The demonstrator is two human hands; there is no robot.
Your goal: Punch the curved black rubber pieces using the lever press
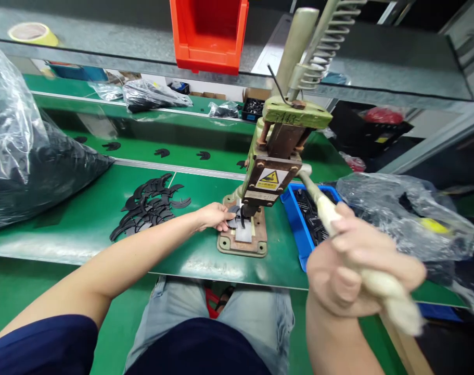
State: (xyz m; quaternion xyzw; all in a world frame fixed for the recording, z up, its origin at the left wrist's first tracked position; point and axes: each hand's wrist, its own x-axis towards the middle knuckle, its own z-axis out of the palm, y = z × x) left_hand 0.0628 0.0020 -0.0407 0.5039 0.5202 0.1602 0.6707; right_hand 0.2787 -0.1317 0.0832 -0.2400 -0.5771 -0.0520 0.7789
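A green hand press (273,161) stands on the bench, its ram low over a metal plate on the base (243,232). My left hand (214,216) pinches a black curved part (232,219) at the plate, under the ram. My right hand (363,260) is wrapped round the press's pale lever (321,200), and is slightly blurred. Left of the press lies a pile of black curved parts (149,205). To its right is a blue bin (297,229) holding black parts, partly behind the lever.
A full clear bag (22,156) sits at the far left, another plastic bag (408,219) at the right. Black parts (162,152) lie spaced along the green strip behind. An orange bin (210,57) and tape roll (33,33) rest on the shelf above.
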